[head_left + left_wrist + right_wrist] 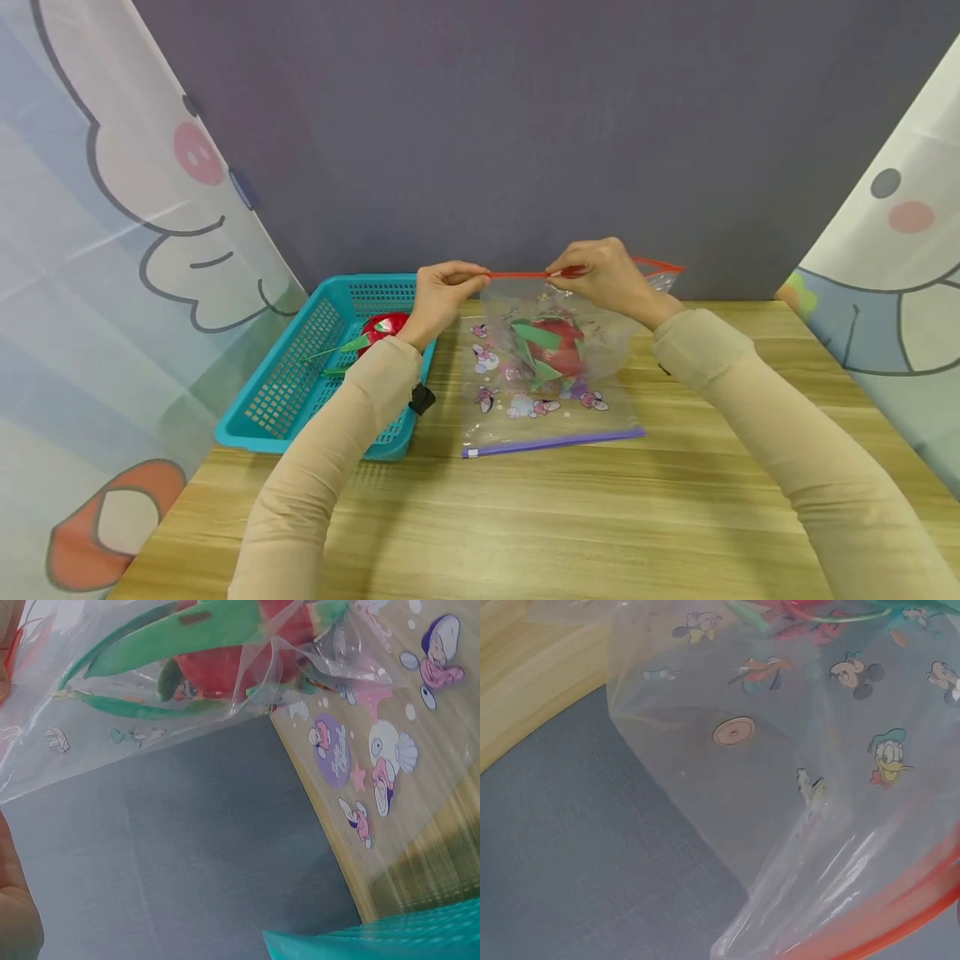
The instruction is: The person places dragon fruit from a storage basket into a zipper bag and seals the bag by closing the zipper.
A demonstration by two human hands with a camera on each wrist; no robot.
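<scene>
A clear zip bag printed with cartoon figures hangs from both hands by its red zip strip. My left hand pinches the strip at its left end, thumb against fingers. Farther right along the strip my right hand pinches it too. Beyond the right hand the bag's mouth gapes. Inside the bag are a red rounded thing and long green leaf-like pieces, their kind not clear. In the right wrist view the bag fills much of the picture.
Another clear bag, with a purple zip, lies flat on the wooden table. To the left stands a teal basket holding a red rounded thing and green pieces. A dark grey panel rises behind.
</scene>
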